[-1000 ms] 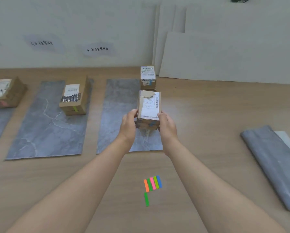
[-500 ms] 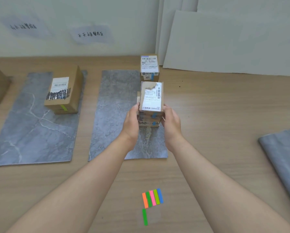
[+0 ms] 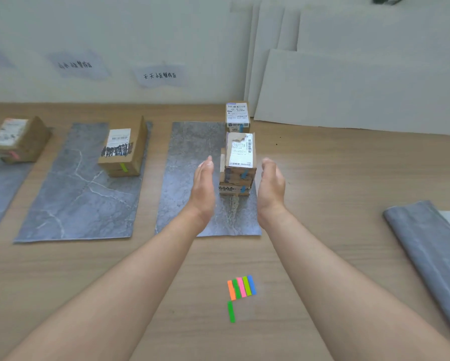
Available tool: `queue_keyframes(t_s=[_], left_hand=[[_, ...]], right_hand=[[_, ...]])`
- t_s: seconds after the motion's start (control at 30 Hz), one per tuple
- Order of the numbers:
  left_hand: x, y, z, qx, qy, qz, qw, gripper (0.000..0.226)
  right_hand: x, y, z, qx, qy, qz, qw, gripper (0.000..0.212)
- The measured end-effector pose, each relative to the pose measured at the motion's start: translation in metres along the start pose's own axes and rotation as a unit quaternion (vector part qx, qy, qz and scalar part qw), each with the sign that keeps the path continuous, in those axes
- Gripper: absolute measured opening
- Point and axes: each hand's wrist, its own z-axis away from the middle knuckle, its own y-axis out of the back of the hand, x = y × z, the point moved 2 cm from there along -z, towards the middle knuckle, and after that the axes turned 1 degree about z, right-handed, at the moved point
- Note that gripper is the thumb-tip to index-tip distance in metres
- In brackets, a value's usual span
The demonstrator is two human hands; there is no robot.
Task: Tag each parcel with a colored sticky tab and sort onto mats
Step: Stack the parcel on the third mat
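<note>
Head view: parcel stacked on a mat, both hands off it.
Left hand point(image 3: 204, 185) and right hand point(image 3: 270, 185) flank the parcel point(image 3: 240, 152), fingers relaxed, gripping nothing. It sits atop another box on the mat point(image 3: 190, 162). Tabs point(image 3: 241, 286) lie nearer on the surface point(image 3: 335, 178).

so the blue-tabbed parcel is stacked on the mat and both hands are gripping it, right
Not gripping. The head view shows the left hand and right hand open, flanking the parcel with a gap on each side. It is stacked on the mat, with its blue tab showing.
</note>
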Motion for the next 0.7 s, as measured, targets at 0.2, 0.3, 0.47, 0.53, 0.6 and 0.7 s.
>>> queue_keyframes(t_s=[0.2,0.3,0.47,0.53,0.6,0.7], left_hand=[[0.036,0.023,0.058,-0.001,-0.037,0.028,0.999,0.053],[0.054,0.036,0.088,-0.005,-0.058,0.038,0.998,0.053],[0.079,0.061,0.133,-0.007,-0.088,0.044,0.995,0.052],[0.09,0.072,0.148,-0.006,-0.098,0.05,0.994,0.051],[0.102,0.085,0.166,-0.012,-0.107,0.054,0.993,0.051],[0.119,0.099,0.186,-0.022,-0.123,0.054,0.991,0.052]], right_hand=[[-0.023,-0.012,0.06,-0.014,0.048,-0.001,0.999,0.028],[-0.039,-0.017,0.095,-0.027,0.055,-0.005,0.998,0.025],[-0.066,-0.025,0.153,-0.043,0.063,0.003,0.997,0.026],[-0.074,-0.032,0.175,-0.047,0.072,-0.005,0.996,0.036],[-0.086,-0.043,0.2,-0.042,0.088,-0.018,0.995,0.044],[-0.099,-0.055,0.227,-0.03,0.116,0.0,0.993,0.043]])
